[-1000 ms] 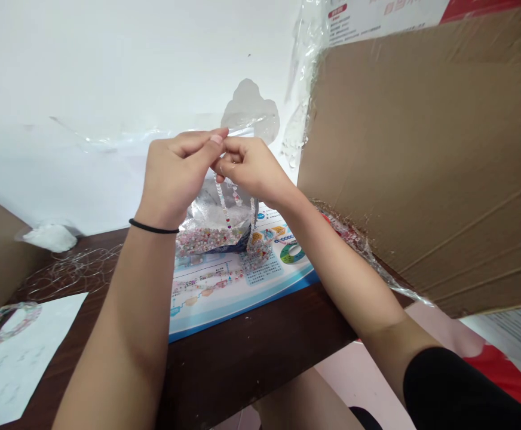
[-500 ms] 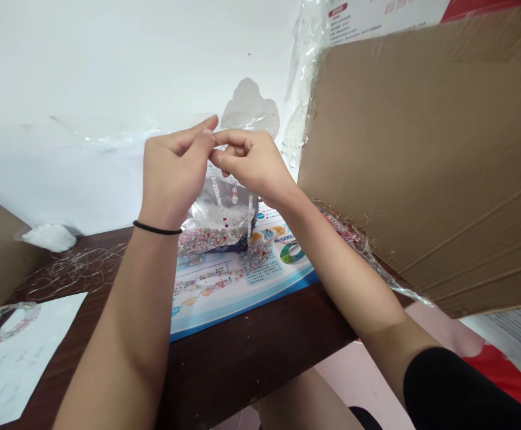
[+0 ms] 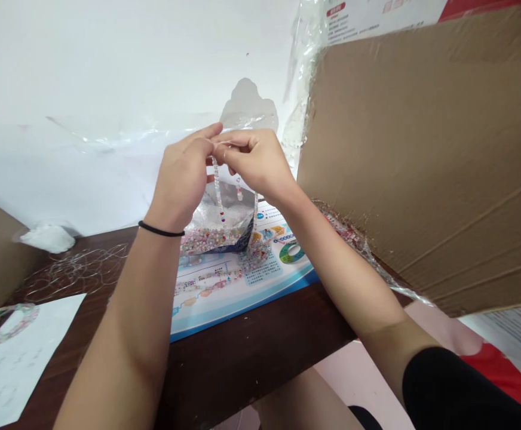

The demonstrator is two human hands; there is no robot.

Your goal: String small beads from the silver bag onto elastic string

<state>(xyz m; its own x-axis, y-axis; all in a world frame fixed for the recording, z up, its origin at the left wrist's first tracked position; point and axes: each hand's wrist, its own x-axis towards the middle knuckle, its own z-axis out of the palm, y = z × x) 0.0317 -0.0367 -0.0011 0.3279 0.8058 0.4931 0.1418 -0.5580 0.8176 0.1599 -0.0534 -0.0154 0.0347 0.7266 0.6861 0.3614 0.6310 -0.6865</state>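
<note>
My left hand (image 3: 184, 173) and my right hand (image 3: 260, 161) meet in front of the wall, fingertips pinched close together around a thin clear thread. From between them hangs a bead string (image 3: 218, 185), pale with a few dark red beads low down. A shorter piece with pale and pink beads (image 3: 239, 190) dangles under my right hand, and another strand of clear beads hangs beside it. Below stands an opened silvery bag (image 3: 238, 206) with many small mixed beads (image 3: 211, 240) in it. The exact hold at the fingertips is partly hidden.
A printed blue-and-white sheet (image 3: 233, 304) lies under the bag on the dark table (image 3: 260, 340). To the left are tangled clear threads (image 3: 72, 272), beaded loops (image 3: 9, 325) on white paper (image 3: 31, 370), and a white bundle (image 3: 48, 237). A large cardboard box (image 3: 422, 149) stands right.
My left hand has shifted slightly right and turned, its fingers now closer over my right fingertips. The hanging bead strands have swung a little to the right.
</note>
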